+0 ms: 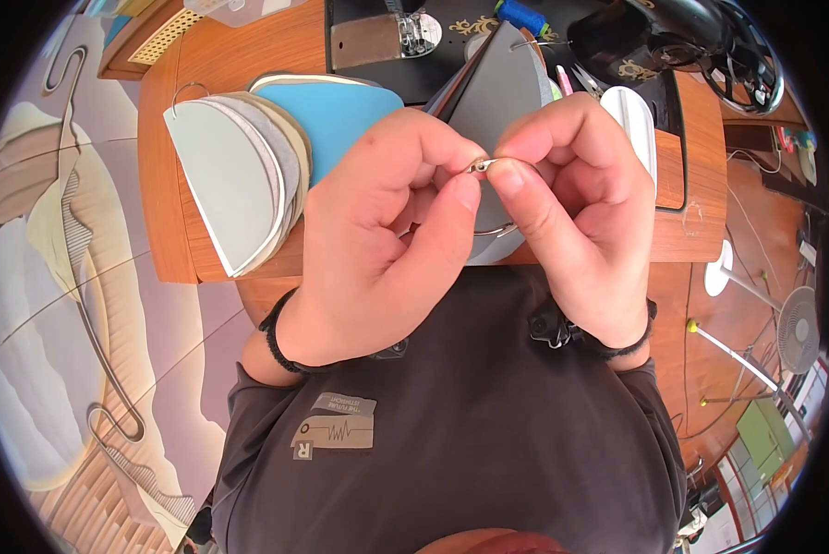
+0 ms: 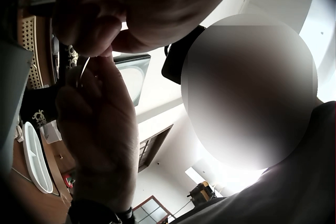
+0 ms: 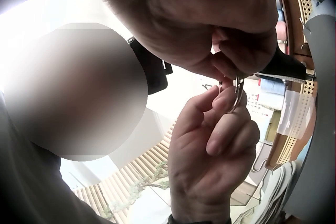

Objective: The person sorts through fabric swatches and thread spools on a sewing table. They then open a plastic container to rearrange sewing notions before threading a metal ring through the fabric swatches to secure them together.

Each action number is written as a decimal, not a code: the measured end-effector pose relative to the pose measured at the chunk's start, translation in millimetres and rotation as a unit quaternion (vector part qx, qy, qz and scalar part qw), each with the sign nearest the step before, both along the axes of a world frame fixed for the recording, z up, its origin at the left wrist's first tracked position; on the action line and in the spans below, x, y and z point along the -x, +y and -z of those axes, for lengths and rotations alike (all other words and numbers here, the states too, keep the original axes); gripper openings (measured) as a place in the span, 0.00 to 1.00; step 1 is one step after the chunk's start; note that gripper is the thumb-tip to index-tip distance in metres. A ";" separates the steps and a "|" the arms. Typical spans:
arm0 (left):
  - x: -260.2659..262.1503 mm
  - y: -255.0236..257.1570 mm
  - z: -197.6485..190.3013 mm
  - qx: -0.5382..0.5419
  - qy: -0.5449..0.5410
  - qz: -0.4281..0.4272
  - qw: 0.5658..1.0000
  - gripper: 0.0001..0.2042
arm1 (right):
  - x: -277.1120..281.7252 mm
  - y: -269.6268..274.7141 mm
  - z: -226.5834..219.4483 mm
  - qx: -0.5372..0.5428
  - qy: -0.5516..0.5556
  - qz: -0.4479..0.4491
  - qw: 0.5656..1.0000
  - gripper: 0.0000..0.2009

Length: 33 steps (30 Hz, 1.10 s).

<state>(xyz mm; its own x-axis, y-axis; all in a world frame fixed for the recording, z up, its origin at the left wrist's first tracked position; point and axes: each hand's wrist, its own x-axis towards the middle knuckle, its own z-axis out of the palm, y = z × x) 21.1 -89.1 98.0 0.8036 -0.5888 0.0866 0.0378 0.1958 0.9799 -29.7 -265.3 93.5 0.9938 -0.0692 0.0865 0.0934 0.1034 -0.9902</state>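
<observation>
Both hands meet over the table's front edge in the head view. My left hand (image 1: 377,231) pinches one side of a small metal ring (image 1: 479,166) between thumb and forefinger. From the other side, my right hand (image 1: 585,203) pinches the same ring, its thumb and forefinger almost touching the left fingertips. The ring's curve (image 3: 239,95) shows below the fingertips in the right wrist view; the fingers hide much of the rest. Behind and below the hands lies a fan of grey swatches (image 1: 497,102).
To the left, a ringed stack of pale swatches (image 1: 220,175) lies by a blue swatch (image 1: 350,120). A black sewing machine (image 1: 654,42), blue thread spool (image 1: 522,17), scissors (image 1: 585,81) and a white tray (image 1: 631,129) stand at the back and right of the wooden table (image 1: 174,111).
</observation>
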 end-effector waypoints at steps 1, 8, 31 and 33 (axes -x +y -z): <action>-0.4 0.5 0.2 0.000 -0.014 0.003 1.000 0.05 | 0.0 0.6 0.4 -0.017 -0.001 -0.004 1.000 0.06; 8.5 -0.1 -3.7 -0.075 -0.087 -0.053 0.992 0.06 | 2.8 1.5 2.6 -0.037 -0.027 -0.004 0.999 0.08; 5.8 7.7 -12.6 -0.246 -0.202 -0.032 0.947 0.06 | -3.8 -8.4 21.2 -0.047 0.020 -0.050 0.997 0.08; 0.5 11.9 -17.0 -0.257 -0.194 -0.002 0.947 0.05 | -1.3 -9.1 19.8 0.035 -0.010 -0.041 0.999 0.08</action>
<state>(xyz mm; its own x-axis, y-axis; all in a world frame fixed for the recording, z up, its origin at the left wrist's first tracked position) 20.6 -77.2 115.0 0.7725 -0.6302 0.0787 -0.3444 -0.3115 0.8857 -28.5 -274.4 73.7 0.9939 0.0191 0.1084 0.1075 0.0431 -0.9933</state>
